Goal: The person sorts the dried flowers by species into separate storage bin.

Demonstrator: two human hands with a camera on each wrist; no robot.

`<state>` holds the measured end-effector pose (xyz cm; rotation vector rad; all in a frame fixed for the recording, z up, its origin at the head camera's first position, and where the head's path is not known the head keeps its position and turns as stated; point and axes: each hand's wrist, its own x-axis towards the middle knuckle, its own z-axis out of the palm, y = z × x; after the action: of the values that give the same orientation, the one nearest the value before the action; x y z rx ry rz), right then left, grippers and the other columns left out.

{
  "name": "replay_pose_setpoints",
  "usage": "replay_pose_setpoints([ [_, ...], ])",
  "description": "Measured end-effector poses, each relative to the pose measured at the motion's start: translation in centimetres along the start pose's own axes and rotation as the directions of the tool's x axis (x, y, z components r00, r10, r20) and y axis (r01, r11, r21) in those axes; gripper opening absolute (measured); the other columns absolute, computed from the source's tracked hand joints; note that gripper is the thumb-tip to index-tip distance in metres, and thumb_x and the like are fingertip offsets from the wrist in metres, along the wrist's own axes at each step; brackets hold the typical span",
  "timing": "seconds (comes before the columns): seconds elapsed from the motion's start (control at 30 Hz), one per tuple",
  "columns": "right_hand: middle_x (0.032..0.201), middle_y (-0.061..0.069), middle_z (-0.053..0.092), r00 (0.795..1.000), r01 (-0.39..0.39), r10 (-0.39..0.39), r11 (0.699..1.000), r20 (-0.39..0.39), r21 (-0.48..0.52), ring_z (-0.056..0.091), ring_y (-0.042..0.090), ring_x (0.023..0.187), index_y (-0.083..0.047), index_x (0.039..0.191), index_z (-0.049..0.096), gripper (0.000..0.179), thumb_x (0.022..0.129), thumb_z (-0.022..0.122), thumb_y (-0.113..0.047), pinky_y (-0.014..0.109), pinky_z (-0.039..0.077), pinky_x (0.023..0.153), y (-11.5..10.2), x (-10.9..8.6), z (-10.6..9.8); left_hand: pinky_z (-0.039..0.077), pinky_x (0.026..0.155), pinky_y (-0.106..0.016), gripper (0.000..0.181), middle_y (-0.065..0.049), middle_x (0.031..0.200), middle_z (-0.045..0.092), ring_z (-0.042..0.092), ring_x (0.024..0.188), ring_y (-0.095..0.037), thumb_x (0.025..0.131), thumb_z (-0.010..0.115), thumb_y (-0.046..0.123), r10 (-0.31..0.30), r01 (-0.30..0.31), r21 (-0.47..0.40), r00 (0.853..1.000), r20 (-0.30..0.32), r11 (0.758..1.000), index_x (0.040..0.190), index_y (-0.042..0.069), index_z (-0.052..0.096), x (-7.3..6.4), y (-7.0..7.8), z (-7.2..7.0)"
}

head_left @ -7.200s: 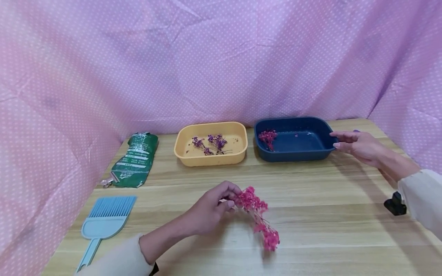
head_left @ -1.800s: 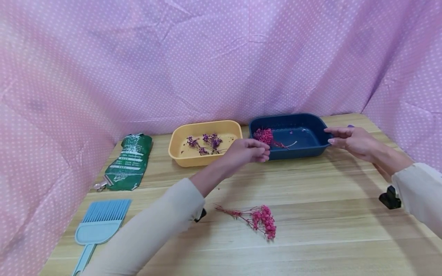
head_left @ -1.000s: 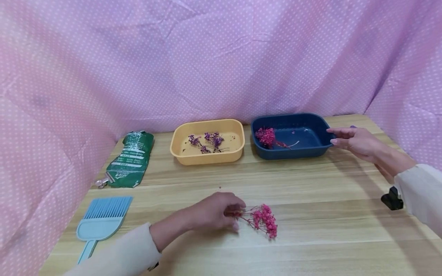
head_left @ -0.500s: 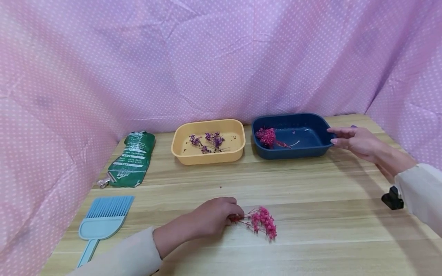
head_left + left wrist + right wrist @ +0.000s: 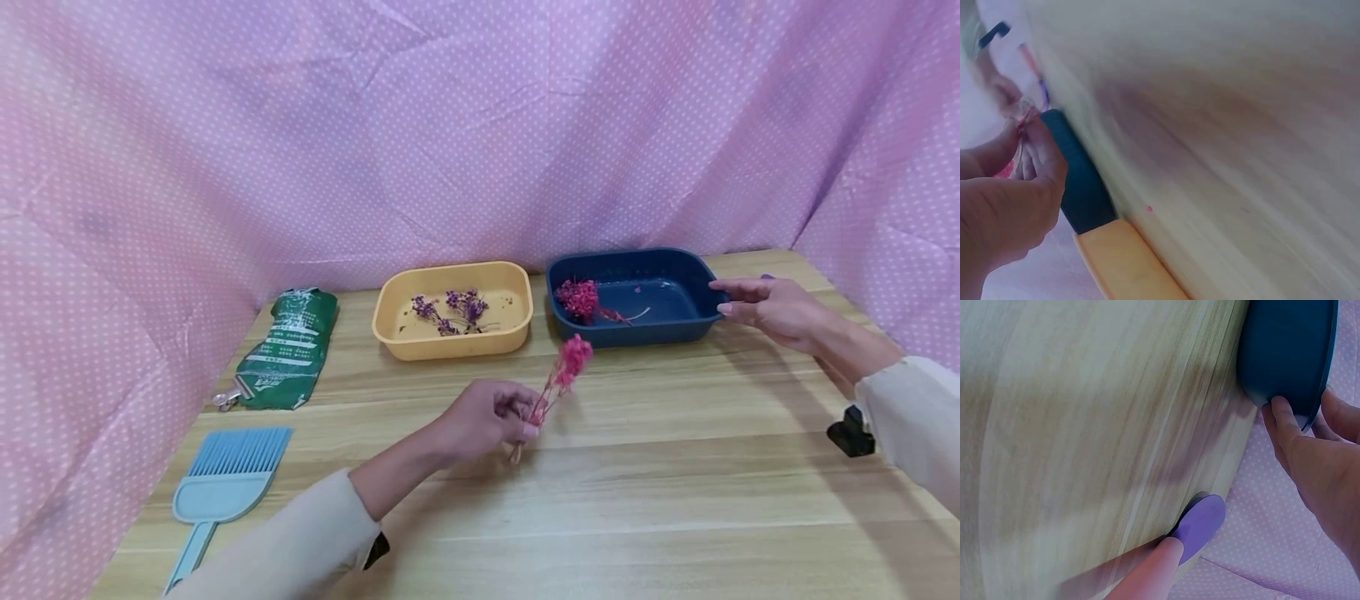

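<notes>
My left hand point(image 5: 483, 421) pinches the stems of a pink dried flower sprig point(image 5: 573, 358) above the table, with its blossoms pointing up. In the left wrist view, the left fingers hide most of the sprig. On the far right, my right hand point(image 5: 783, 315) holds the end of a dark blue tray point(image 5: 637, 335), its thumb and fingers at the rim and outer wall, as the right wrist view shows. More pink dried flowers point(image 5: 577, 298) lie at the tray's left end. Beside it stands a yellow tray point(image 5: 453, 348) containing purple dried flowers point(image 5: 467, 307).
A green bag point(image 5: 288, 350) with a metal clip point(image 5: 228, 396) lies at the left. Nearer is a light blue brush point(image 5: 225, 492). Past the right hand lies a purple-ended paddle-like thing point(image 5: 1200, 525) with a pink handle. Polka-dot cloth point(image 5: 480, 133) hangs behind the table.
One pink sprig went into the blue tray earlier. My left hand then came back, took the sprig lying on the table and lifted it toward the trays. The right hand stays at the blue tray.
</notes>
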<state>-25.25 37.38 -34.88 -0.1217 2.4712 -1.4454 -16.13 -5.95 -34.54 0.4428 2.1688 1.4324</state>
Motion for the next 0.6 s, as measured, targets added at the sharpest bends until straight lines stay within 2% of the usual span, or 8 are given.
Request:
replay_pose_setpoints([
  [0.1,0.155,0.026,0.017,1.000,-0.004,0.004,1.000,0.012,0.029,0.043,-0.019,0.105,0.001,0.150,0.023,0.068,0.098,0.057,-0.024,0.005,0.044,0.084,0.0,0.0,0.0,0.059,0.076,-0.034,0.030,-0.011,0.088,0.065,0.066,0.079,-0.022,0.084,0.068,-0.006,-0.023,0.017,-0.194,0.999,-0.028,0.981,0.114,-0.002,0.065,1.2,0.6,0.2],
  [0.2,0.155,0.026,0.016,1.000,-0.012,0.011,0.999,0.017,0.040,0.043,-0.019,0.105,0.001,0.151,0.021,0.068,0.098,0.057,-0.024,0.006,0.044,0.083,0.0,0.0,0.0,0.058,0.080,-0.035,0.033,-0.011,0.092,0.064,0.067,0.083,-0.024,0.085,0.066,-0.008,-0.061,0.045,-0.305,0.997,-0.041,0.951,0.117,-0.003,0.063,2.4,1.3,0.3],
  [0.33,0.155,0.025,0.016,1.000,-0.012,0.011,0.999,0.020,0.038,0.042,-0.015,0.111,0.001,0.151,0.021,0.069,0.098,0.057,-0.025,0.005,0.044,0.083,0.1,0.0,0.0,0.058,0.080,-0.033,0.035,-0.011,0.096,0.064,0.066,0.085,-0.021,0.085,0.065,-0.009,-0.102,0.075,-0.387,0.994,-0.049,0.919,0.119,-0.002,0.063,4.1,2.3,0.4],
  [0.43,0.156,0.024,0.016,1.000,-0.014,0.013,1.000,0.015,0.025,0.040,-0.005,0.123,0.002,0.151,0.021,0.070,0.098,0.057,-0.027,0.006,0.043,0.084,0.1,0.0,0.1,0.058,0.082,-0.033,0.034,-0.015,0.103,0.066,0.066,0.088,-0.022,0.086,0.065,-0.008,-0.129,0.089,-0.444,0.990,-0.059,0.892,0.119,-0.002,0.063,5.5,3.0,0.6],
  [0.53,0.156,0.023,0.017,1.000,-0.017,0.017,1.000,0.010,0.010,0.035,0.006,0.131,0.001,0.151,0.022,0.070,0.098,0.057,-0.029,0.007,0.044,0.085,0.1,-0.1,0.1,0.056,0.088,-0.038,0.031,-0.016,0.107,0.068,0.066,0.085,-0.021,0.086,0.065,-0.007,-0.152,0.083,-0.518,0.984,-0.092,0.852,0.117,-0.004,0.064,7.3,3.6,0.9],
  [0.6,0.156,0.022,0.017,1.000,-0.024,0.024,1.000,0.002,0.013,0.038,0.000,0.127,0.001,0.151,0.022,0.071,0.097,0.058,-0.029,0.007,0.044,0.085,0.1,-0.1,0.1,0.054,0.091,-0.041,0.028,-0.017,0.106,0.068,0.066,0.079,-0.020,0.086,0.065,-0.006,-0.169,0.074,-0.564,0.978,-0.118,0.822,0.115,-0.005,0.064,8.4,4.1,1.2],
])
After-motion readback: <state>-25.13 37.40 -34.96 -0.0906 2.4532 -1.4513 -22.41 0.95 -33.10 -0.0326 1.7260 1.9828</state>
